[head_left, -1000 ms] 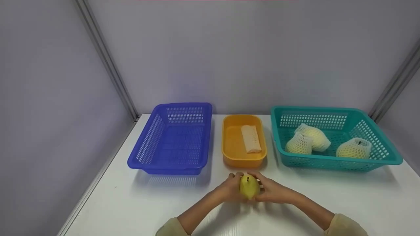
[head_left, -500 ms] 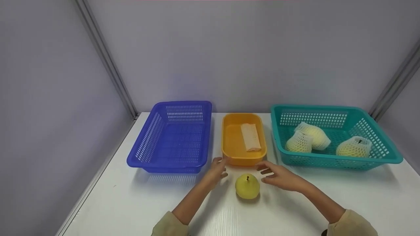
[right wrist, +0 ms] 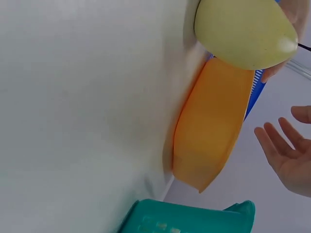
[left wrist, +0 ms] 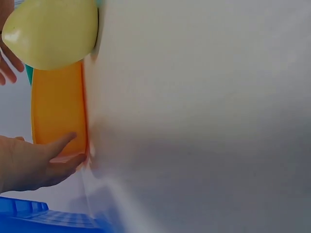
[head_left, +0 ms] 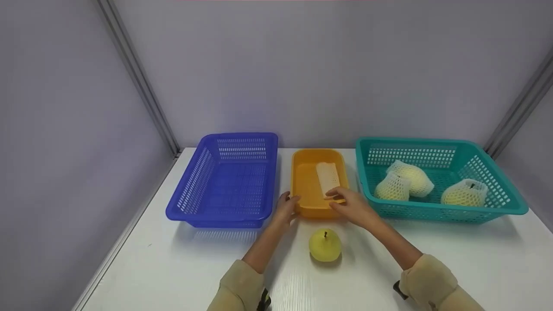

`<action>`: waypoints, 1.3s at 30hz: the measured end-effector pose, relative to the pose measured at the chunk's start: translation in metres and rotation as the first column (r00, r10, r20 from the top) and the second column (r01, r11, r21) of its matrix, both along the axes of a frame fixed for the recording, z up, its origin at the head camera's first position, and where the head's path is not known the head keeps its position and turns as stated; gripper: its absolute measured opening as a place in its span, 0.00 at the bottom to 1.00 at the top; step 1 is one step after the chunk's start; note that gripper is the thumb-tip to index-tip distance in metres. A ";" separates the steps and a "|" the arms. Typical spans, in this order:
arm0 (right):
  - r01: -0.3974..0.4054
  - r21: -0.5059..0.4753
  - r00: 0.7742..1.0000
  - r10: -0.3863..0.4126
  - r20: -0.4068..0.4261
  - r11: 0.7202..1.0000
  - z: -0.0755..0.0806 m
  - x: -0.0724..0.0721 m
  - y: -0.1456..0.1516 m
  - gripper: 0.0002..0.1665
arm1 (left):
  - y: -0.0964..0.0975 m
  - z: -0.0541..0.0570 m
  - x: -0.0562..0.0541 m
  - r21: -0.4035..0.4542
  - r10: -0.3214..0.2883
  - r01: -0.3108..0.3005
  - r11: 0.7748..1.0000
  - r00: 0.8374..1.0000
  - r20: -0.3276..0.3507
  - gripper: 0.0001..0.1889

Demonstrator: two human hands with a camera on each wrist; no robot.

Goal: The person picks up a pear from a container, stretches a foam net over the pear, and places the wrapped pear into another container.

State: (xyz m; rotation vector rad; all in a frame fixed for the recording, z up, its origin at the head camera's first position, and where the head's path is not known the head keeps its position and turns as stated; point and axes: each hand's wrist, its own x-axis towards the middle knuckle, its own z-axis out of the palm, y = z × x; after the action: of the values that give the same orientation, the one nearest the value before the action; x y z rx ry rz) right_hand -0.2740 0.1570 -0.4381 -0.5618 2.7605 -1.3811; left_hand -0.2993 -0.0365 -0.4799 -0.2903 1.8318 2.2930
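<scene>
A bare yellow-green pear (head_left: 325,245) stands upright, stem up, on the white table in front of the orange bin (head_left: 306,181). Inside that bin lies a flat white foam net sleeve (head_left: 327,176). My left hand (head_left: 284,211) is at the bin's front left corner, fingers right at its wall; the left wrist view has the thumb and fingers (left wrist: 60,162) apart around that end. My right hand (head_left: 355,208) reaches over the bin's front right rim, fingertips close to the sleeve's near end. The right wrist view shows its fingers (right wrist: 282,141) spread, holding nothing.
A blue basket (head_left: 270,190) stands left of the orange bin. To the right is a green basket (head_left: 432,208) with several net-wrapped pears (head_left: 464,194) in it. Grey walls (head_left: 302,73) enclose the table (head_left: 173,272) at the back and sides.
Both hands let go of the pear, leaving it standing on the table. They then moved forward to the orange bin, the left to its left corner, the right over its front rim.
</scene>
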 end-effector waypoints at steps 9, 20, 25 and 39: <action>0.179 0.245 0.979 -0.148 -0.141 0.953 -0.010 -0.032 -0.019 0.16 | 0.002 -0.005 -0.001 0.013 -0.012 0.012 1.000 1.000 -0.006 0.24; 0.167 0.447 0.985 -0.165 -0.044 0.879 -0.028 -0.058 -0.019 0.24 | 0.003 -0.005 -0.002 0.035 -0.015 0.015 0.999 1.000 0.000 0.24; 0.155 0.525 0.978 -0.205 0.039 0.837 -0.030 -0.068 -0.027 0.34 | 0.003 -0.003 -0.002 0.054 -0.010 0.010 0.998 1.000 -0.004 0.24; 0.296 0.655 0.952 -0.268 -0.146 0.696 -0.046 -0.082 -0.040 0.24 | 0.005 -0.002 -0.004 0.048 0.005 -0.007 0.999 0.999 0.040 0.24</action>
State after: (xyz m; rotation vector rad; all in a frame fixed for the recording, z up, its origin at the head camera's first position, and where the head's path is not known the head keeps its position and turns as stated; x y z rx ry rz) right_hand -0.3557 0.1175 -0.4840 -0.1213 3.1640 -0.2747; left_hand -0.3034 -0.0318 -0.4823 -0.3321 1.7571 2.3146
